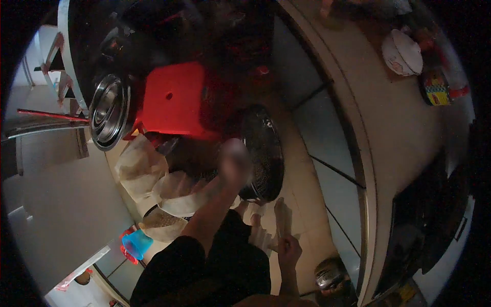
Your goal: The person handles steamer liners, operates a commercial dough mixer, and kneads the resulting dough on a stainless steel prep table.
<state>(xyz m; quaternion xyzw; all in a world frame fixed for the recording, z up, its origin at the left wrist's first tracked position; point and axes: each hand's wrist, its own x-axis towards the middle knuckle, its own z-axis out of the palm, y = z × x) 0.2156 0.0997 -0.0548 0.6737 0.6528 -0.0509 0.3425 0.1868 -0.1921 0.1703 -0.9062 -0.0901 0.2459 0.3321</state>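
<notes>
Your left hand (234, 159) blurs over the sieve (263, 153), grip unreadable; right hand (288, 249) grips a stick (280, 217) at 5 o'clock. Steady the sieve next.

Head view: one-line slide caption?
Left hand, blurred, reaches toward a round dark mesh basket beside a red plastic stool; right hand hangs low over the tiled floor.

The left hand (234, 162), blurred, reaches toward twelve o'clock over a dark round sieve (263, 153); a red stool (176, 100) stands at eleven, the right hand (289, 249) at five.
</notes>
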